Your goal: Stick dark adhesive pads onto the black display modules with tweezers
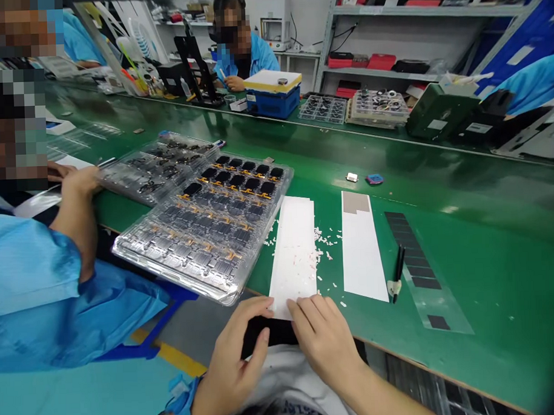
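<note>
At the near edge of the green table [487,254], the left hand [232,366] clamps a black piece [267,332], thumb on top. The right hand [324,339] lies over the piece's right end, fingers together; I cannot tell if it grips. A white strip [293,249] lies just beyond.

left hand [232,366] — fingers curled, thumb pinching | right hand [324,339] — palm down, fingers flat | hands close together

Two long white paper strips [293,249] [363,253] and one slim black pen [398,267] lie right. Two clear plastic part trays [205,234] [157,166] sit left.
</note>
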A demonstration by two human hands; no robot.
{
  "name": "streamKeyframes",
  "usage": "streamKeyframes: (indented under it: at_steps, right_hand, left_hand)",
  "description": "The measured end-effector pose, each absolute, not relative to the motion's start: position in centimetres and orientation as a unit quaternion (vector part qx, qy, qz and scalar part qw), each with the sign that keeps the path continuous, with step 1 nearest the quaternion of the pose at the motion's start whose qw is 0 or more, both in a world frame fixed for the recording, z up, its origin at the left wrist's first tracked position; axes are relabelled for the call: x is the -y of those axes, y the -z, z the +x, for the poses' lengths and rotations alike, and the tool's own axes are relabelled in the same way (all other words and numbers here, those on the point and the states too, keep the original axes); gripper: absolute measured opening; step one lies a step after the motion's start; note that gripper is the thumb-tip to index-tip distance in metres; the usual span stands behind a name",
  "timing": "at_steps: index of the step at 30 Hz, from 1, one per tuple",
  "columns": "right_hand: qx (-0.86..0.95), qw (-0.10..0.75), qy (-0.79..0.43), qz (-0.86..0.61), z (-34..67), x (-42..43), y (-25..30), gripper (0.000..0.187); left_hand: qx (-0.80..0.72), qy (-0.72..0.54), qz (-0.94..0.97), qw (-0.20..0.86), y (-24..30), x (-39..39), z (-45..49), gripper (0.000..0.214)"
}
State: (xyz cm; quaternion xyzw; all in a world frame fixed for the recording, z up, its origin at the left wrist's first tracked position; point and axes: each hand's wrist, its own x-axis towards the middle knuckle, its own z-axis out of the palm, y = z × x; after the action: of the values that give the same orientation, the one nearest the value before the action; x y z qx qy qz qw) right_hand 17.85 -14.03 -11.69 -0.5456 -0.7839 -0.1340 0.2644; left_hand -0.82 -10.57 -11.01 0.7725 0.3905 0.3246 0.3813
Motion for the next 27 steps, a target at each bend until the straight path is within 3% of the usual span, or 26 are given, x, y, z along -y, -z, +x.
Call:
streamKeyframes:
  at_steps: [4,9,12,16,22,27]
  right_hand:
    - [0.786,0.277,0.112,-0.542,19.4,14.9,9.8,0.022]
    - [0.796,0.26,0.102,-0.538,23.9,15.7,6.5,0.033]
    - [0.807,0.25,0.082,-0.529,26.6,16.1,5.3,0.037]
    - [0.808,0.276,0.038,-0.519,29.3,17.0,4.4,0.036]
    - [0.805,0.307,-0.008,-0.507,32.3,19.3,4.4,0.049]
    - [0.823,0.311,-0.054,-0.473,33.7,20.4,4.7,0.043]
  left_hand:
    - [-0.424,-0.363,0.622,0.549,10.3,10.0,-0.4,0.017]
    - [-0.342,-0.234,0.466,0.782,8.7,8.8,1.5,0.031]
    - [-0.302,-0.181,0.395,0.848,7.6,8.0,3.4,0.039]
    - [-0.309,-0.178,0.355,0.864,6.4,6.7,6.0,0.042]
    - [-0.361,-0.196,0.369,0.834,6.1,5.3,8.4,0.035]
    - [-0.389,-0.225,0.43,0.783,6.8,4.9,9.3,0.044]
